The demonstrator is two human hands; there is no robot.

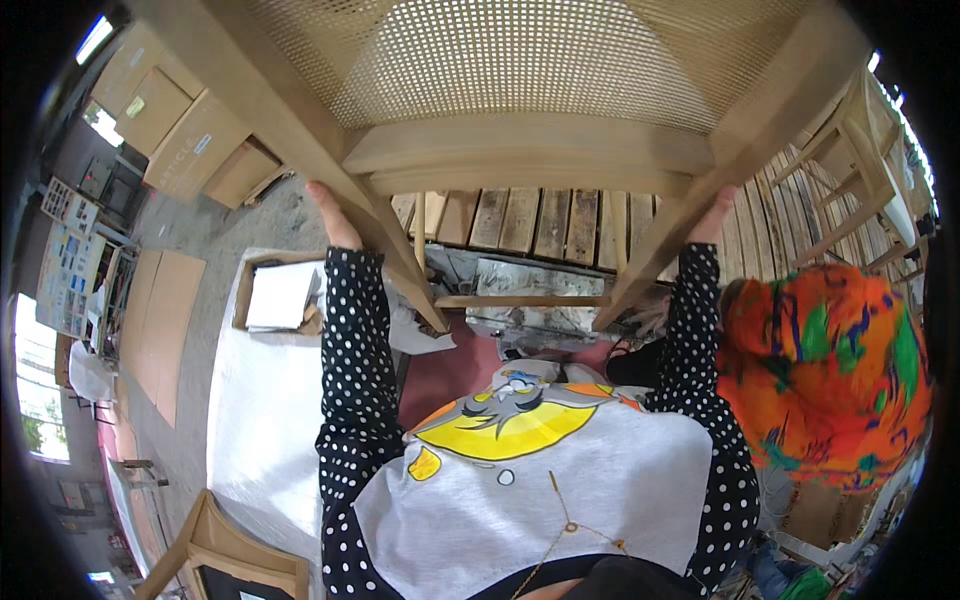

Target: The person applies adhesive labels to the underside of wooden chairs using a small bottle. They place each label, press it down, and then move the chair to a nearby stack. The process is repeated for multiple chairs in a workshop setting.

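Note:
A light wooden chair frame with a woven mesh panel stands in front of me. A lower crossbar joins its two narrow legs near my body. My left hand is closed on the left side post, its thumb side showing and most fingers hidden behind the wood. On the opposite post my right hand grips at about the same height, also partly hidden by it. Both arms reach forward in polka-dot sleeves.
Wooden slats form a platform beyond the chair. Another person in an orange patterned head covering is close on my right. A box with white sheets lies on my left, cardboard cartons behind it. More chairs stand at far right.

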